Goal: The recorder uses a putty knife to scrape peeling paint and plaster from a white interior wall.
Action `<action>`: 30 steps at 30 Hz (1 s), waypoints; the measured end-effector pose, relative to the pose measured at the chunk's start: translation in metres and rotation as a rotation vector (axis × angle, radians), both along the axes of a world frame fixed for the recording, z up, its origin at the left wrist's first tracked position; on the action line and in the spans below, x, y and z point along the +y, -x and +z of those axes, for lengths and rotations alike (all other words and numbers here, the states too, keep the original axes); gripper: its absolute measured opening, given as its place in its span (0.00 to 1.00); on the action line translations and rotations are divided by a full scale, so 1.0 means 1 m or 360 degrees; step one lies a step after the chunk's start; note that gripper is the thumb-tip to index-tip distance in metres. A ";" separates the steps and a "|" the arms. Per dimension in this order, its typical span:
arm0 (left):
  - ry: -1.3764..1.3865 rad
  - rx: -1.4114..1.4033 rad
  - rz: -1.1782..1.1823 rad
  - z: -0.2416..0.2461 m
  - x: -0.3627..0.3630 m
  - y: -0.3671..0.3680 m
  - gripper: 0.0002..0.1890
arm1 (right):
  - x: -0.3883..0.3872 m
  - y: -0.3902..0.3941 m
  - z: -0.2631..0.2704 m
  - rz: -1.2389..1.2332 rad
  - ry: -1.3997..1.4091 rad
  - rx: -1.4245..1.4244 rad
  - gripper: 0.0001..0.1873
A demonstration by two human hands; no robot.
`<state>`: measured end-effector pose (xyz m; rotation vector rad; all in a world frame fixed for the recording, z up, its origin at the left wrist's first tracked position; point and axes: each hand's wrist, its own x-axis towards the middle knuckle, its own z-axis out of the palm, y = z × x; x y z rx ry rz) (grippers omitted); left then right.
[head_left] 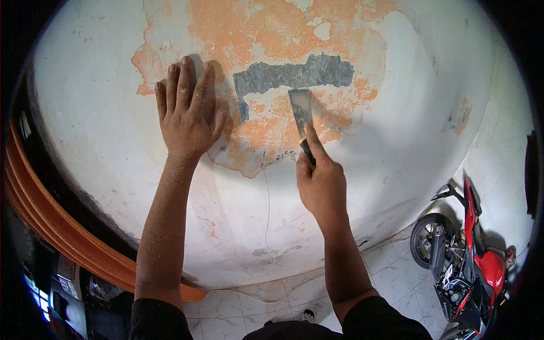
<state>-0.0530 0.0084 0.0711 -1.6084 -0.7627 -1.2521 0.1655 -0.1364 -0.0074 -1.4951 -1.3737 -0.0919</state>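
Note:
My right hand (322,182) grips the black handle of a putty knife (301,108), with the index finger laid along the blade. The blade's tip touches the wall at the lower edge of a bare grey patch (293,76). Around that patch the wall (127,170) shows orange paint (238,29) under flaking white paint. My left hand (187,112) rests on the wall left of the grey patch, palm down with fingers spread, holding nothing. Dust covers both the left hand and forearm.
A red and black motorcycle (471,255) stands on the tiled floor (263,310) at the lower right. An orange door frame or similar moulding (72,238) curves along the left. A thin cable (250,296) lies on the floor near the wall's base.

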 end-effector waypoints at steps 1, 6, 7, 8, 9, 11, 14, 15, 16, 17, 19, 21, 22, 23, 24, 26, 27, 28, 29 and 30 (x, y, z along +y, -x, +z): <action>0.0015 0.0008 0.0036 -0.003 0.000 0.003 0.34 | -0.004 0.006 -0.011 -0.0021 0.0138 -0.0001 0.35; 0.0019 0.0006 -0.0009 -0.005 -0.001 -0.002 0.35 | -0.001 0.006 -0.016 0.0021 0.0077 0.0060 0.34; 0.0025 -0.0001 -0.0011 -0.004 -0.002 -0.004 0.35 | -0.001 0.005 -0.007 0.0013 0.0081 0.0058 0.34; 0.0029 -0.0004 -0.0020 -0.004 -0.001 -0.006 0.35 | -0.002 0.004 0.002 -0.0017 0.0063 0.0014 0.33; 0.0031 -0.0003 -0.0004 -0.004 0.001 -0.002 0.35 | -0.001 0.007 0.007 -0.0024 0.0040 -0.0026 0.33; 0.0033 -0.0003 0.0022 -0.003 0.003 0.004 0.36 | -0.004 0.011 0.002 0.0024 0.0126 0.0000 0.34; 0.0060 -0.0010 0.0032 -0.006 0.002 0.004 0.36 | 0.000 0.022 -0.044 0.0025 0.0126 -0.0191 0.37; 0.0064 -0.0012 0.0031 -0.008 0.003 0.002 0.37 | -0.002 0.029 -0.044 0.0012 0.0150 -0.0214 0.37; 0.0067 -0.0012 0.0031 -0.008 0.002 0.001 0.38 | 0.000 0.030 -0.039 0.0022 0.0171 -0.0190 0.37; 0.0065 -0.0014 0.0041 -0.009 0.001 0.000 0.38 | 0.004 0.031 -0.029 0.0032 0.0193 -0.0165 0.37; 0.0144 -0.0034 0.0060 -0.010 -0.002 -0.009 0.42 | 0.009 0.030 -0.005 0.0011 0.0098 -0.0171 0.37; 0.0151 -0.0023 0.0083 -0.013 -0.003 -0.009 0.44 | 0.011 0.034 -0.001 0.0025 -0.0001 -0.0169 0.37; 0.0155 -0.0017 0.0101 -0.015 -0.003 -0.009 0.46 | 0.011 0.036 -0.003 0.0016 0.0029 -0.0165 0.36; 0.0154 -0.0019 0.0105 -0.017 -0.004 -0.010 0.46 | 0.009 0.038 -0.007 0.0006 0.0060 -0.0161 0.36; 0.0176 0.0007 0.0141 -0.024 -0.002 -0.007 0.48 | 0.011 0.044 -0.021 0.0028 0.0069 -0.0154 0.36; 0.0225 0.0046 0.0169 -0.031 -0.003 -0.008 0.50 | 0.004 0.049 -0.040 0.0034 0.0198 -0.0223 0.35; 0.0226 0.0045 0.0171 -0.033 -0.003 -0.010 0.50 | 0.003 0.050 -0.035 0.0036 0.0200 -0.0225 0.35; 0.0262 0.0032 0.0149 -0.035 -0.003 -0.011 0.49 | 0.003 0.050 -0.025 0.0043 0.0161 -0.0223 0.35; 0.0299 0.0020 0.0127 -0.038 -0.003 -0.013 0.49 | 0.006 0.050 -0.017 0.0051 0.0123 -0.0220 0.35; 0.0277 -0.0023 0.0061 -0.040 -0.003 -0.019 0.45 | 0.013 0.047 -0.010 0.0062 -0.0016 -0.0216 0.35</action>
